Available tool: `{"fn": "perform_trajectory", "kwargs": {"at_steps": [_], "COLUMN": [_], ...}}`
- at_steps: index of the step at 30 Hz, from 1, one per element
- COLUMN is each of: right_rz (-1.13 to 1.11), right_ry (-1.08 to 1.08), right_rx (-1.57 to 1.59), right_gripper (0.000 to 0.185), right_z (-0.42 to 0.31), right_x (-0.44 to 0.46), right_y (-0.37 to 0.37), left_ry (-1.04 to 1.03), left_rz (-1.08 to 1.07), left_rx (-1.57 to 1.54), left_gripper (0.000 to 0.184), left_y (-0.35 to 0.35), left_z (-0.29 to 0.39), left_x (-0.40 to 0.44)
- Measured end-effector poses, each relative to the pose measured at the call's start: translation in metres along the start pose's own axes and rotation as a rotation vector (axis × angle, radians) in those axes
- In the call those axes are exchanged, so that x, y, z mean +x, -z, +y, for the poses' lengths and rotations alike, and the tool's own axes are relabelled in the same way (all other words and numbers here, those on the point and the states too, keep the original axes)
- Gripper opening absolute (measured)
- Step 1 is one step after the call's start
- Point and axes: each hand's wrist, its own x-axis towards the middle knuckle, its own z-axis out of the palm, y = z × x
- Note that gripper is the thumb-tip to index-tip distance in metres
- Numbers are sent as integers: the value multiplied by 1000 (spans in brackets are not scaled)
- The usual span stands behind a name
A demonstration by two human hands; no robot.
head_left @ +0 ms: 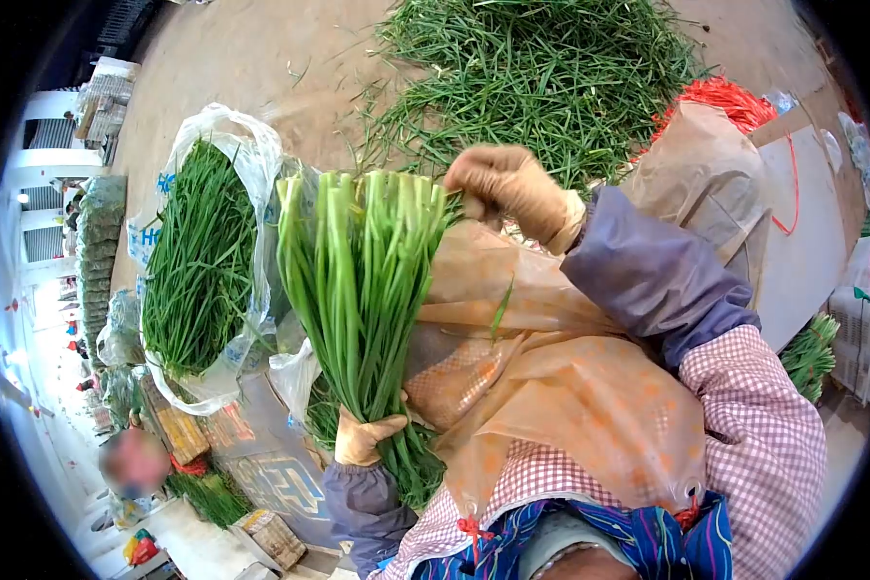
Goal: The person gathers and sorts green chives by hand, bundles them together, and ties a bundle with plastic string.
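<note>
My left hand (370,437), in a tan glove, is wrapped round the lower part of a large bunch of garlic chives (367,280). The bunch stands upright with its pale cut stem ends at the top and its leaves hanging below my fist. Beside the stem ends, at their right, is my gloved right hand (512,188), its fingers curled in and slightly blurred. Whatever its fingertips hold, if anything, is hidden. A translucent orange-tan plastic apron (590,396) covers my lap, with a loose green leaf (502,309) on it.
An open white plastic bag (227,121) full of green leaves stands at left. A large heap of loose leaves (541,87) lies on the floor ahead, with red ties (730,101) at its right. Flattened cardboard (280,483) lies lower left. Another person (135,464) is farther off.
</note>
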Motion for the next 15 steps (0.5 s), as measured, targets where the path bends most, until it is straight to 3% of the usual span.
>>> {"fn": "perform_trajectory", "kwargs": {"at_steps": [2,4,7,8,10,11,15], "right_rz": [239,306,71,61,-34,-28,-156], "right_ry": [198,398,798,649,417,419,94], "right_rx": [86,-73,-499,-890,-1226,-1181,-481], "right_gripper": [16,15,23,32,36,26,16], "right_z": [-8,-40,-47,-59,-67,-58,-39], "right_x": [5,-8,-13,-18,-7,1,18], "right_y": [4,-9,-32,-36,-43,-42,-39], "left_ry": [33,35,8,-4,-1,-11,25], "left_rz": [2,44,12,17,82,89,39], "left_rx": [-40,-25,126,189,58,42,-24], "left_gripper": [49,49,47,49,50,50,51], "left_y": [-2,-9,-6,-9,-19,-20,-4], "left_z": [1,6,7,11,10,10,-5], "left_x": [-2,-4,-1,-1,-4,-4,-4]}}
